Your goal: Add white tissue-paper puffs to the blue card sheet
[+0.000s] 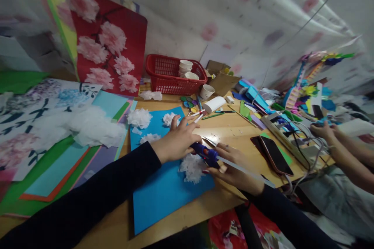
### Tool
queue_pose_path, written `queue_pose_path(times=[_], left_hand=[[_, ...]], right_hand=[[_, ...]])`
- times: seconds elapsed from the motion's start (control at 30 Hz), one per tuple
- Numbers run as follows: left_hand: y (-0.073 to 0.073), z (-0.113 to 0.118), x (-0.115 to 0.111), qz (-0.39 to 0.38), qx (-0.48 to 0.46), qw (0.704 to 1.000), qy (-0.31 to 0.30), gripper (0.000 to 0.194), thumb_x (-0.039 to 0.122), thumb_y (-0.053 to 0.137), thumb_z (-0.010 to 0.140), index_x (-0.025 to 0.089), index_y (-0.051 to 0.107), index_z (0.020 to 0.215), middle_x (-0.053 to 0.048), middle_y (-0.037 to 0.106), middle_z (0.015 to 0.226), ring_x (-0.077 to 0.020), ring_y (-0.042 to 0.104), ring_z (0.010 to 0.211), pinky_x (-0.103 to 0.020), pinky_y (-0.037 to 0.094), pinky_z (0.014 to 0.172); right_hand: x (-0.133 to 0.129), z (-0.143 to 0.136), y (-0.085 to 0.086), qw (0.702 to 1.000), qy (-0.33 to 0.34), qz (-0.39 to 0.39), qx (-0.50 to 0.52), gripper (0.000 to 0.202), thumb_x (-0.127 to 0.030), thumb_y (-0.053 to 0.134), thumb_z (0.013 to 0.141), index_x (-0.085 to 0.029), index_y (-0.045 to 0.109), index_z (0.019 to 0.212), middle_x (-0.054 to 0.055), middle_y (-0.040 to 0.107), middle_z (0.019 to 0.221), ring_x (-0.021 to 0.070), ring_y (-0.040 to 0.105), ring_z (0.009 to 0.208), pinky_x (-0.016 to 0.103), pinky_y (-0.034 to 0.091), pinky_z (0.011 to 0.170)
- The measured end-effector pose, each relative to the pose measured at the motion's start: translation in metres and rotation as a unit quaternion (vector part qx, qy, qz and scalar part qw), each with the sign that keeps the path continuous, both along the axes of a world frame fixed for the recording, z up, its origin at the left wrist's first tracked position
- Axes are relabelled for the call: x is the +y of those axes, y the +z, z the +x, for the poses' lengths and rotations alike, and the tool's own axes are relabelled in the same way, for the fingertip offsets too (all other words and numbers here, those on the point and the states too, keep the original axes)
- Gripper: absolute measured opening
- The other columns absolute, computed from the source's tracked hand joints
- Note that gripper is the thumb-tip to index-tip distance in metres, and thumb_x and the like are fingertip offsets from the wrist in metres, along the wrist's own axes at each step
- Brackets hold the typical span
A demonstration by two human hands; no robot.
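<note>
My left hand (179, 140), in a dark sleeve, is palm down with fingers spread above a blue sheet (163, 198). Its near edge meets the front of a blue hot glue gun (201, 151); the nozzle is hidden. My right hand (236, 167) is wrapped around the gun's grip. A long clear glue stick (245, 170) sticks out behind, across the back of that hand. Below the gun lies a white tissue-paper flower (193, 169). More white flowers (139, 118) sit along the sheet's left and far parts. Scissor blades (209, 141) show beside the right fingers.
A red basket (175, 85) with paper cups stands at the back. To its left is a red picture of pink flowers (108, 42). Coloured papers and white tissue (96, 126) cover the left. Phones (276, 155) and cables lie right, near another person's hands (325, 132).
</note>
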State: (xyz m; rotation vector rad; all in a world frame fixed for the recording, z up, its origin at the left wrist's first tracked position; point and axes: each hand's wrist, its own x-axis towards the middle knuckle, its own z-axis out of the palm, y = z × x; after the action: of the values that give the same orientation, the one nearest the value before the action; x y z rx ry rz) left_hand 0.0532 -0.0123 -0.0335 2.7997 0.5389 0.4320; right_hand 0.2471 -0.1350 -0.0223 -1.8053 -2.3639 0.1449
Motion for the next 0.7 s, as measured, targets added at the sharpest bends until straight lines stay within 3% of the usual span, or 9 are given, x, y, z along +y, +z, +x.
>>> queue_pose_path(times=[0.1, 0.2, 0.33, 0.4, 0.53, 0.63, 0.7], left_hand=[[0.001, -0.001, 0.000, -0.006, -0.003, 1.000, -0.005, 0.019, 0.022, 0.065, 0.079, 0.025, 0.067, 0.098, -0.011, 0.048, 0.134, -0.0361, 0.025, 0.133, -0.068, 0.016, 0.100], [0.003, 0.000, 0.001, -0.012, -0.004, 1.000, -0.012, 0.019, 0.023, 0.066, 0.079, 0.027, 0.069, 0.098, -0.010, 0.049, 0.133, -0.0364, 0.027, 0.131, -0.068, 0.016, 0.100], [0.005, 0.000, 0.001, -0.018, 0.001, 1.000, -0.010, 0.022, 0.023, 0.067, 0.078, 0.027, 0.068, 0.100, -0.010, 0.050, 0.132, -0.0371, 0.027, 0.132, -0.069, 0.016, 0.099], [0.006, -0.001, 0.000, -0.023, -0.002, 1.000, -0.010, 0.023, 0.023, 0.067, 0.079, 0.027, 0.068, 0.101, -0.010, 0.052, 0.130, -0.0364, 0.026, 0.133, -0.068, 0.017, 0.100], [0.006, -0.001, -0.001, -0.028, -0.001, 1.000, -0.014, 0.022, 0.024, 0.065, 0.080, 0.028, 0.068, 0.102, -0.010, 0.052, 0.131, -0.0349, 0.026, 0.134, -0.067, 0.016, 0.101], [0.005, 0.001, -0.001, -0.024, 0.008, 1.000, -0.013, 0.021, 0.023, 0.062, 0.082, 0.028, 0.067, 0.102, -0.009, 0.050, 0.134, -0.0343, 0.025, 0.134, -0.066, 0.015, 0.102], [0.006, 0.002, 0.001, -0.018, 0.016, 1.000, -0.011, 0.029, 0.022, 0.061, 0.083, 0.028, 0.063, 0.111, -0.009, 0.047, 0.137, -0.0341, 0.024, 0.135, -0.066, 0.015, 0.102]], right_hand=[[-0.005, 0.031, 0.007, 1.000, 0.014, 0.009, -0.001, 0.023, -0.039, 0.054, 0.084, -0.019, 0.062, 0.090, 0.009, 0.059, 0.083, 0.0192, 0.058, 0.070, 0.030, 0.043, 0.062], [0.015, 0.066, 0.003, 0.998, -0.068, 0.001, -0.006, 0.024, -0.030, 0.043, 0.088, -0.017, 0.059, 0.101, 0.011, 0.058, 0.095, 0.0191, 0.058, 0.072, 0.035, 0.045, 0.071], [0.051, 0.088, -0.002, 0.992, -0.113, -0.029, 0.042, 0.033, -0.021, 0.045, 0.079, -0.012, 0.056, 0.108, 0.016, 0.057, 0.107, 0.0286, 0.057, 0.102, 0.046, 0.044, 0.090], [0.051, 0.081, 0.005, 0.993, -0.102, -0.037, 0.054, 0.043, -0.023, 0.051, 0.075, -0.013, 0.054, 0.116, 0.018, 0.053, 0.119, 0.0332, 0.050, 0.115, 0.052, 0.037, 0.098], [0.017, 0.039, 0.022, 0.977, -0.013, -0.156, 0.147, 0.056, -0.033, 0.060, 0.079, -0.025, 0.043, 0.132, 0.010, 0.050, 0.131, 0.0270, 0.047, 0.122, 0.041, 0.040, 0.100], [0.002, 0.003, 0.014, 0.981, -0.031, -0.103, 0.163, 0.052, -0.039, 0.067, 0.074, -0.024, 0.052, 0.122, 0.011, 0.056, 0.123, 0.0274, 0.053, 0.114, 0.041, 0.044, 0.095], [0.006, -0.014, 0.000, 0.982, -0.057, -0.052, 0.170, 0.037, -0.037, 0.061, 0.079, -0.023, 0.057, 0.113, 0.010, 0.062, 0.111, 0.0249, 0.059, 0.100, 0.038, 0.047, 0.086]])
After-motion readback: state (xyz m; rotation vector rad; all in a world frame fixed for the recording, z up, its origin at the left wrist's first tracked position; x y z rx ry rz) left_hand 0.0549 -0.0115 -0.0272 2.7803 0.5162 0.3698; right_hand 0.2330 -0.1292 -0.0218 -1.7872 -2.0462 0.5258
